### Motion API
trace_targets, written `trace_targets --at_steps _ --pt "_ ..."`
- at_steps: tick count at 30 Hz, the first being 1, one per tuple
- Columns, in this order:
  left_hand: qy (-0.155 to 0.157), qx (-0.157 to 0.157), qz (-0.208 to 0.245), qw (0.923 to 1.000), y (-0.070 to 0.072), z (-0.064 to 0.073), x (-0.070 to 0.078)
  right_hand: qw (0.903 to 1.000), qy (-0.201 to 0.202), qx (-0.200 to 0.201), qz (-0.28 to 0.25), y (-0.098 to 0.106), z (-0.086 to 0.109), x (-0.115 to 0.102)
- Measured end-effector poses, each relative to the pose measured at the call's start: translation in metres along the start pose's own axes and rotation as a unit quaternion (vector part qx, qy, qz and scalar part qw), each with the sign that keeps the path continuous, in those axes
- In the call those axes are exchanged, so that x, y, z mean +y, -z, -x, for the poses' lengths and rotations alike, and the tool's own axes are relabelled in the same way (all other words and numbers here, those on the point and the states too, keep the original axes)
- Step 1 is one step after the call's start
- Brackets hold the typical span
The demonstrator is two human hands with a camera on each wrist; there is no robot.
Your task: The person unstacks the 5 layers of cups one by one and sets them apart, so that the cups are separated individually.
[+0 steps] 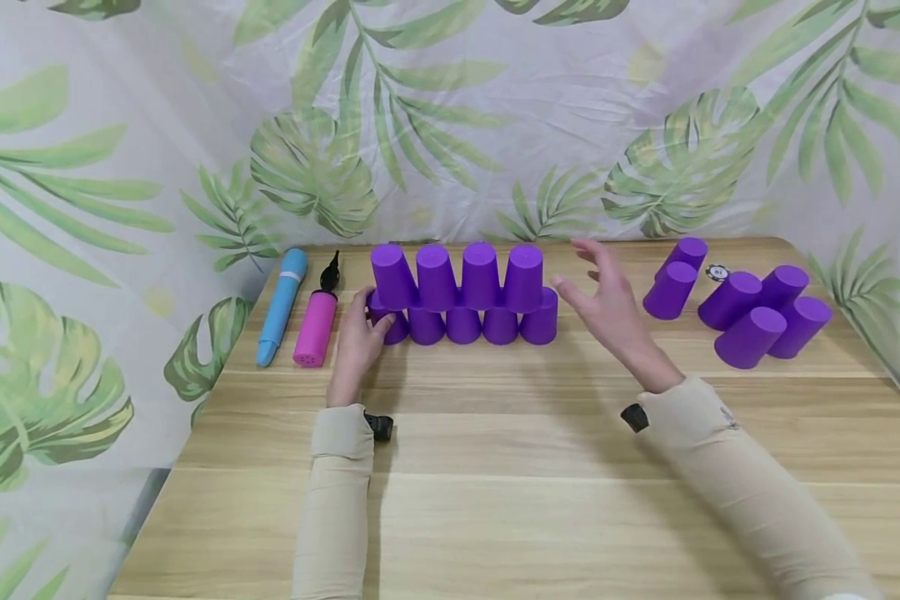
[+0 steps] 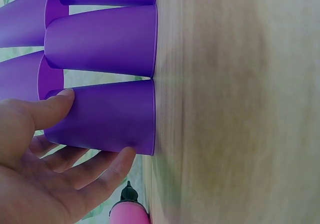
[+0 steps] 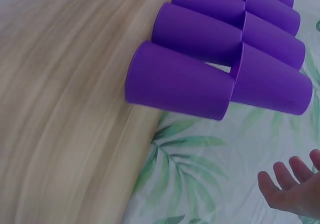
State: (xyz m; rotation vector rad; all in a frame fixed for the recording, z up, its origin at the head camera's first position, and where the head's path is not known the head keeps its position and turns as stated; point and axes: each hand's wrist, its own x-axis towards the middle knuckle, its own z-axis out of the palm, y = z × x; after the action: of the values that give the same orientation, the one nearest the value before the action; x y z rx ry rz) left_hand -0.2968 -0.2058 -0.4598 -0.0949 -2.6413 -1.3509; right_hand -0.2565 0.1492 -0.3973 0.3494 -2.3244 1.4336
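Note:
Purple cups stand upside down in two tiers: a bottom row and an upper row bridging its gaps. My left hand (image 1: 357, 337) is at the left end of the bottom row, holding the leftmost cup (image 2: 107, 115) with the thumb on its front and the fingers along its outer side. Above it sits the upper row's left cup (image 1: 393, 277). My right hand (image 1: 606, 304) is in the air just right of the stack, fingers spread and nothing in them. Nearest to it are the bottom row's right end cup (image 3: 177, 82) and the upper right cup (image 3: 272, 79).
More purple cups (image 1: 750, 337) stand upside down in a loose group on the right, with a small round chip (image 1: 717, 272) among them. On the left lie a blue tube-shaped pump (image 1: 279, 308) and a pink pump (image 1: 317, 329) with a black nozzle. A leaf-patterned cloth hangs behind the wooden table (image 1: 450, 517).

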Motion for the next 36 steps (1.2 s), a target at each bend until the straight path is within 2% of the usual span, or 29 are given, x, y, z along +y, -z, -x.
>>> trace_targets --at_steps 6,11,36 --pt "0.007 -0.001 -0.005 1.0000 0.000 0.001 -0.001 0.9974 -0.028 -0.065 -0.013 -0.018 -0.011 -0.006" --pt "-0.002 0.003 -0.003 1.0000 0.000 0.000 -0.001 0.9956 -0.037 -0.085 -0.016 -0.027 -0.016 -0.006" --pt "-0.008 0.004 0.001 1.0000 0.000 0.000 -0.001 0.9961 -0.055 -0.062 -0.031 -0.042 -0.016 0.001"
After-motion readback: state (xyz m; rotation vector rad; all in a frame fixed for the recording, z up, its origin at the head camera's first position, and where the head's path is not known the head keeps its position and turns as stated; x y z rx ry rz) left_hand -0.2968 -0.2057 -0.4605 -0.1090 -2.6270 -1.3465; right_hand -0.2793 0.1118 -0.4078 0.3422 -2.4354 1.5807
